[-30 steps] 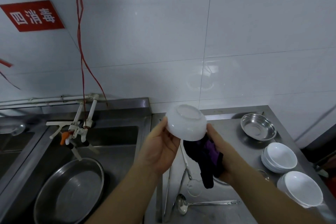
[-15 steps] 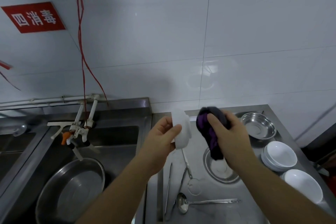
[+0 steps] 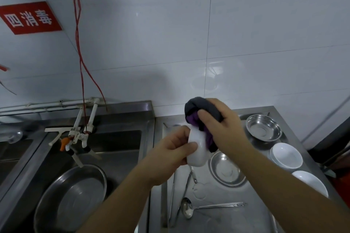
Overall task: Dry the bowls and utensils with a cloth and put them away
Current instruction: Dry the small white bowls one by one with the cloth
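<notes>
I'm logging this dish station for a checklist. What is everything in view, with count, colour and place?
white bowl: one, white, held on edge between the hands
cloth: one, dark grey and purple, pressed against the bowl
stacked white bowls: two groups, white, counter's right edge
small steel bowls: two, silver, on the counter
ladle: one, silver, counter front
steel basin: one, silver, in the sink
taps: white, over the sink
sign: one, red, on the wall
left hand: grips the bowl
right hand: grips the cloth
</notes>
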Demonstrator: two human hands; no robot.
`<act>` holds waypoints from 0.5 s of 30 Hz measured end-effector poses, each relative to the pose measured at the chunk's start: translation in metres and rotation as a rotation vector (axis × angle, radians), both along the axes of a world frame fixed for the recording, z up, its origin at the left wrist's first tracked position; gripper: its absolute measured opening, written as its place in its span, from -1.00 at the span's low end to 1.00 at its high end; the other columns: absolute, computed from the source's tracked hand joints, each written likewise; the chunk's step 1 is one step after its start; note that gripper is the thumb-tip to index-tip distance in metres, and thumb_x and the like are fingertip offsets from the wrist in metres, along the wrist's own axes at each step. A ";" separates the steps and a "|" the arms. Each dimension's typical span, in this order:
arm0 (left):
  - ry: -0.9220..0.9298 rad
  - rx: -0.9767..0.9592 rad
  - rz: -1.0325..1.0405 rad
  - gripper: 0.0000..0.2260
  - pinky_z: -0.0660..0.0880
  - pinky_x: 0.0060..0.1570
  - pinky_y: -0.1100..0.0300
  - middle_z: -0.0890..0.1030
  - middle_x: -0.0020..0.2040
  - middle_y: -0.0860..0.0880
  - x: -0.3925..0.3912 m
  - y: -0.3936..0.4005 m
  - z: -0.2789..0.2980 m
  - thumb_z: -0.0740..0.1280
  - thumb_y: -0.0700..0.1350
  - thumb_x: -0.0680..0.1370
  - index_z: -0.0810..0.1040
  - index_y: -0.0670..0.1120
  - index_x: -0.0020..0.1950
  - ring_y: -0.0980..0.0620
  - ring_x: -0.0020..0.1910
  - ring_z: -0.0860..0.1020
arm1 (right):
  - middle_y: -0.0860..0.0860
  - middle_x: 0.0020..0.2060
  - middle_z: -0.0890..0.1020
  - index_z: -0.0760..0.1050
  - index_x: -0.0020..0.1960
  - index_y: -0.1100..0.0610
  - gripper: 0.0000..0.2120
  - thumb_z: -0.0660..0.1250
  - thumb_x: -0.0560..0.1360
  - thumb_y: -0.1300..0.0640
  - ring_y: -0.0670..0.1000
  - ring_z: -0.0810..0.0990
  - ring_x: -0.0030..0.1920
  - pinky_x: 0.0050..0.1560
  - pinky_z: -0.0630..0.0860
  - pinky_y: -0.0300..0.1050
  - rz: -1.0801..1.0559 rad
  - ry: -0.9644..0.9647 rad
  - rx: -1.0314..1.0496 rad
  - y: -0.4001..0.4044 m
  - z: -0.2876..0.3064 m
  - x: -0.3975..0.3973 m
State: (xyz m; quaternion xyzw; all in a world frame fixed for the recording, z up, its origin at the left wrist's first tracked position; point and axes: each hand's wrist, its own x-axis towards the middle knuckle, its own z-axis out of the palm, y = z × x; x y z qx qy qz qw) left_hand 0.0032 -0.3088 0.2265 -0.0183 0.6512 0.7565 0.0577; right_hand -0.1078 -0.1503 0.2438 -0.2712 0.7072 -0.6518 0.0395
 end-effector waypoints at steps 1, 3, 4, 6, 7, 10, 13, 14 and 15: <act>0.014 -0.012 -0.015 -0.76 0.60 0.28 -0.16 0.64 0.31 -0.16 0.001 0.000 0.003 0.31 -0.13 0.68 0.59 -0.03 0.33 -0.23 0.29 0.62 | -0.10 -0.01 0.73 0.65 0.17 -0.07 -0.76 0.37 0.54 -0.05 -0.06 0.69 0.02 0.02 0.60 -0.21 -0.011 -0.107 -0.085 -0.001 0.001 -0.003; 0.044 0.013 -0.038 -0.80 0.62 0.22 -0.07 0.65 0.28 -0.14 0.002 0.000 0.009 0.33 -0.10 0.66 0.60 -0.03 0.28 -0.19 0.25 0.63 | 0.05 0.00 0.74 0.67 0.15 0.07 -0.80 0.38 0.60 0.02 0.08 0.68 0.04 0.04 0.62 -0.04 -0.032 -0.387 -0.265 0.000 0.001 -0.008; 0.060 0.050 -0.039 -0.78 0.62 0.21 -0.06 0.64 0.27 -0.14 0.002 0.001 0.012 0.34 -0.09 0.65 0.57 -0.09 0.28 -0.19 0.23 0.63 | 0.09 0.03 0.75 0.67 0.16 0.11 -0.78 0.37 0.63 0.01 0.13 0.69 0.07 0.06 0.62 0.01 -0.032 -0.555 -0.338 0.001 0.000 -0.008; 0.094 0.102 -0.025 -0.73 0.62 0.19 -0.04 0.63 0.25 -0.15 0.003 0.003 0.014 0.34 -0.09 0.65 0.49 -0.22 0.27 -0.18 0.21 0.63 | 0.10 0.13 0.75 0.68 0.25 0.11 -0.65 0.33 0.65 -0.10 0.15 0.72 0.16 0.11 0.62 0.07 -0.004 -0.849 -0.395 0.004 -0.004 -0.006; 0.111 0.102 -0.017 -0.72 0.62 0.19 -0.04 0.63 0.24 -0.16 0.002 0.003 0.014 0.34 -0.09 0.65 0.47 -0.24 0.26 -0.18 0.21 0.63 | 0.11 0.17 0.75 0.69 0.28 0.10 -0.60 0.32 0.64 -0.15 0.14 0.73 0.18 0.12 0.62 0.09 0.016 -0.944 -0.406 0.005 -0.007 -0.003; 0.135 0.062 0.025 -0.74 0.62 0.24 -0.10 0.62 0.27 -0.18 0.002 0.008 0.012 0.35 -0.06 0.64 0.51 -0.16 0.27 -0.20 0.25 0.62 | 0.12 0.17 0.74 0.71 0.26 0.11 -0.54 0.30 0.63 -0.20 0.14 0.76 0.11 0.04 0.66 0.07 0.046 -1.075 -0.476 0.004 -0.014 0.003; 0.148 -0.003 0.091 -0.78 0.60 0.30 -0.14 0.61 0.30 -0.10 0.001 0.014 0.013 0.37 0.00 0.63 0.58 0.05 0.28 -0.18 0.34 0.59 | 0.16 0.07 0.75 0.72 0.22 0.16 -0.59 0.33 0.62 -0.13 0.18 0.77 -0.01 -0.08 0.70 0.08 0.053 -1.181 -0.558 0.000 -0.020 0.008; 0.147 -0.028 0.114 -0.78 0.60 0.30 -0.14 0.61 0.31 -0.05 0.000 0.017 0.014 0.37 0.02 0.63 0.58 0.11 0.27 -0.17 0.36 0.58 | 0.17 0.05 0.75 0.72 0.21 0.17 -0.61 0.35 0.62 -0.11 0.19 0.77 -0.04 -0.10 0.70 0.08 0.052 -1.199 -0.574 -0.001 -0.021 0.008; 0.148 -0.052 0.131 -0.78 0.61 0.30 -0.14 0.62 0.30 -0.01 -0.001 0.018 0.015 0.37 0.04 0.62 0.58 0.16 0.27 -0.16 0.37 0.57 | 0.17 0.04 0.75 0.70 0.23 0.17 -0.61 0.36 0.61 -0.09 0.19 0.78 -0.05 -0.11 0.70 0.09 0.049 -1.210 -0.576 -0.002 -0.020 0.008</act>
